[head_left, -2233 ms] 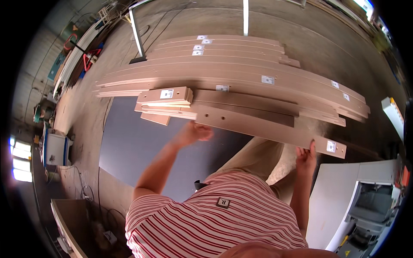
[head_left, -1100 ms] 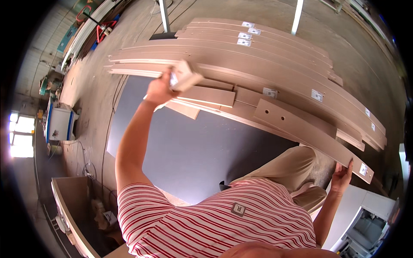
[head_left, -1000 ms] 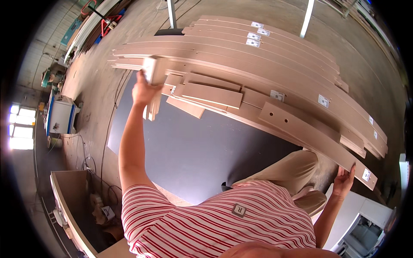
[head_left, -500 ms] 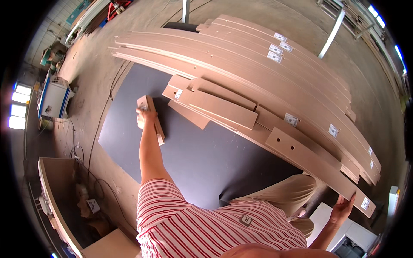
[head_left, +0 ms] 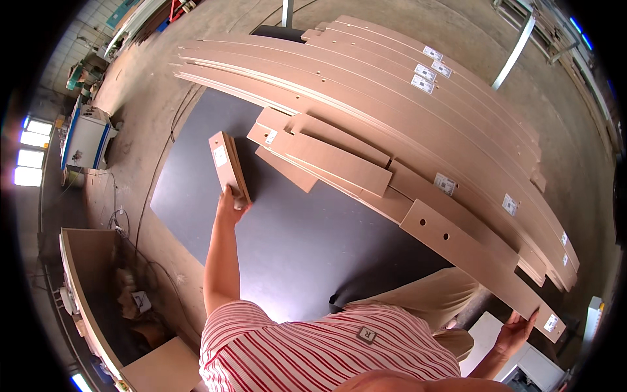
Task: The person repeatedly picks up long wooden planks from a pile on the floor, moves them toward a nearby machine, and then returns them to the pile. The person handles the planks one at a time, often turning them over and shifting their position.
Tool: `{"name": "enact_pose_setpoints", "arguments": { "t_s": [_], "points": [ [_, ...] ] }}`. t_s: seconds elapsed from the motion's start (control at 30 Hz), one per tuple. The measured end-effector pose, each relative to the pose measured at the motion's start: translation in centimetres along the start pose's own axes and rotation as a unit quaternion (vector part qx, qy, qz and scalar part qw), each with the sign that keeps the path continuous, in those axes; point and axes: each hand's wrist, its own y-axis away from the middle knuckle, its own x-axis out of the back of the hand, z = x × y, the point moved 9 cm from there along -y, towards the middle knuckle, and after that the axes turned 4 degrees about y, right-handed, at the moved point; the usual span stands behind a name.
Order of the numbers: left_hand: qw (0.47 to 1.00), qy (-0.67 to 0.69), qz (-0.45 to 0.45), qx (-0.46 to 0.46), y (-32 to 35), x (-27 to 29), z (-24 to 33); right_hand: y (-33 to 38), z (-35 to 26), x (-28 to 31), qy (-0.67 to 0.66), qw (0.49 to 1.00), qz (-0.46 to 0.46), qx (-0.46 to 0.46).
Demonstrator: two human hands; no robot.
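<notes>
My left hand [head_left: 232,205] is closed round the near end of a small stack of short brown boards [head_left: 228,173]; the top one bears a white label. This stack rests on the dark table sheet [head_left: 294,248]. At the lower right, my right hand [head_left: 514,333] grips the lower edge of a long brown board [head_left: 480,266], close to its labelled end. Two round holes show near that board's other end, which lies over the pile of boards. Beside it, shorter notched boards [head_left: 339,157] lie on the near side of the pile.
Long labelled boards [head_left: 366,91] lie side by side across the far part of the table. A brown-walled bin [head_left: 91,261] with scraps stands at lower left. Cables [head_left: 157,157] run over the floor. A white cabinet [head_left: 486,336] is near my right hand. Metal posts [head_left: 516,52] rise beyond the boards.
My left hand has slid from the middle of the short stack to its near end, uncovering the label. The long board under my right hand has shifted slightly down.
</notes>
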Motion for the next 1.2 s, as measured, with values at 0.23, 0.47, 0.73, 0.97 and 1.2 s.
{"name": "enact_pose_setpoints", "arguments": {
  "t_s": [0.23,0.47,0.73,0.97,1.2],
  "points": [
    [0.998,-0.018,0.000,-0.059,-8.3,-6.3,9.0,1.6,-0.5,1.1,0.001,1.000,-0.001,0.007],
    [0.902,-0.233,0.226,-0.285,-3.9,-8.0,15.3,2.7,-0.4,3.2,-0.028,0.999,0.014,-0.009],
    [0.446,-0.514,-0.369,-0.633,30.0,-32.4,2.7,1.2,3.4,3.3,-0.063,0.997,0.024,-0.048],
    [0.478,-0.515,-0.277,-0.655,26.0,-27.4,5.7,-0.6,11.0,-5.1,-0.100,0.985,0.026,-0.139],
    [0.785,-0.355,0.051,-0.505,11.5,-8.8,8.6,2.8,16.1,-16.0,0.282,0.913,-0.202,-0.217]
  ]
}}
